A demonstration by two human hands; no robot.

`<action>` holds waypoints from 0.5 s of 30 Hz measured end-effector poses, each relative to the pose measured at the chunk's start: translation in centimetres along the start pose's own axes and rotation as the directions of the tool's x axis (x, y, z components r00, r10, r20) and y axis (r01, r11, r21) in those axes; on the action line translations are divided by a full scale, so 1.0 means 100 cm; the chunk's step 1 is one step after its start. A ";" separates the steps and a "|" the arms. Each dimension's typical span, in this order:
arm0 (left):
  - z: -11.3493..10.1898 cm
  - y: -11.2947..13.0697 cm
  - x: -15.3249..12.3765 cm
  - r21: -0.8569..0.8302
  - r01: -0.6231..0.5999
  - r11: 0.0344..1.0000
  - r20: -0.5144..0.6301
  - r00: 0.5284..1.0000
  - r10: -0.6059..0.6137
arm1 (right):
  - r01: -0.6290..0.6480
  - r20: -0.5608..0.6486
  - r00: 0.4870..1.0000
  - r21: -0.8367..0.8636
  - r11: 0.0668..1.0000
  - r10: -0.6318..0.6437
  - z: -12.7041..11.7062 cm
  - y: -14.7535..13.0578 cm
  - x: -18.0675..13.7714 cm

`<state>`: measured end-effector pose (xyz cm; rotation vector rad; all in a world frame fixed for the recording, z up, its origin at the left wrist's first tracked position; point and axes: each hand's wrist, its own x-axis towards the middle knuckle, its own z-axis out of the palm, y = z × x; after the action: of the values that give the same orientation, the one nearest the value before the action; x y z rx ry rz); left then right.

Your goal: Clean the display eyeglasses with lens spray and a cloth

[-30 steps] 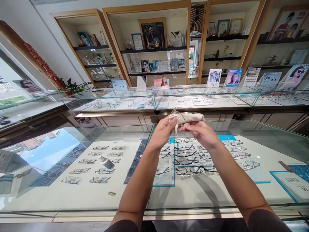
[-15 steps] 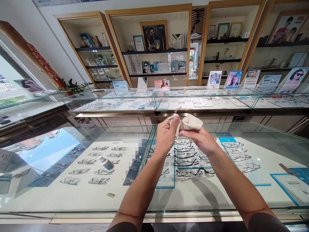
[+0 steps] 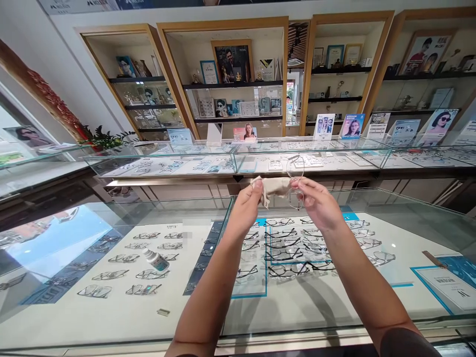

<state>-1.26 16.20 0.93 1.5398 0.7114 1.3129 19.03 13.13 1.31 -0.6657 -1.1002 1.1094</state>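
Over the glass display counter (image 3: 122,327), a beige cloth (image 3: 274,188) is stretched between my two hands. My left hand (image 3: 246,203) is closed, pinching the cloth's left end between thumb and fingers. In the fingertips of my right hand (image 3: 323,204) is a pair of thin-rimmed round eyeglasses (image 3: 296,167), gripped near the middle and turned so one lens sits above the other. The cloth's right end touches the glasses beside my right fingertips; whether those fingers also pinch the cloth is unclear.
A small white spray bottle (image 3: 156,260) is on the counter at the left, with a small metallic piece (image 3: 163,312) nearer me. Several rows of eyeglasses (image 3: 288,270) lie under the glass. Another display case (image 3: 312,161) and wall shelves (image 3: 238,84) stand beyond.
My hands have moved apart a little, spreading the cloth between them. The glasses, mostly covered before, now show in my right hand. The view has tilted slightly upward.
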 end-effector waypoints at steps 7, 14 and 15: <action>0.014 0.010 -0.008 0.090 -0.067 0.994 0.269 0.962 0.040 | -0.067 0.035 0.997 0.063 0.996 0.065 0.005 0.008 0.003; 0.027 0.006 -0.009 0.045 -0.061 0.997 0.263 0.964 0.047 | -0.149 0.061 0.988 0.122 0.981 0.143 0.011 0.011 -0.001; 0.028 0.005 -0.010 0.025 -0.039 0.999 0.263 0.964 0.031 | -0.151 0.066 0.987 0.128 0.980 0.144 0.012 0.011 -0.002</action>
<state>1.14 14.35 1.11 1.7176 0.5393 1.0997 17.52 13.24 0.68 -0.6214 -1.0277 1.3239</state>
